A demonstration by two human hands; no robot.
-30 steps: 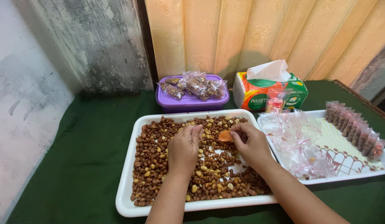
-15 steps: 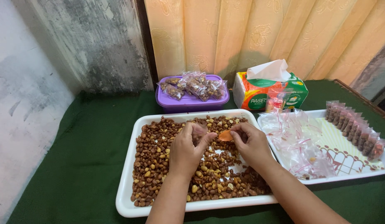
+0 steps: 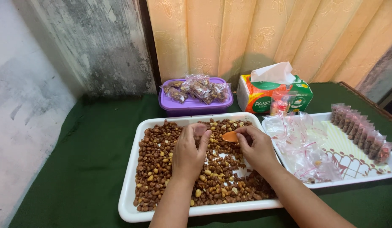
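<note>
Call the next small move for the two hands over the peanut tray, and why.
Probably: tip the orange spoon toward the small clear bag pinched in the left hand. The right hand holds the spoon level just beside the left hand's fingertips, above the white tray of peanuts. Whether the bag's mouth is open, or the spoon loaded, cannot be told.

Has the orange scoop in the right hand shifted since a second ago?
No. The orange scoop in the right hand sits at about the same spot over the far part of the white tray of peanuts, with only a slight camera shift.
</note>
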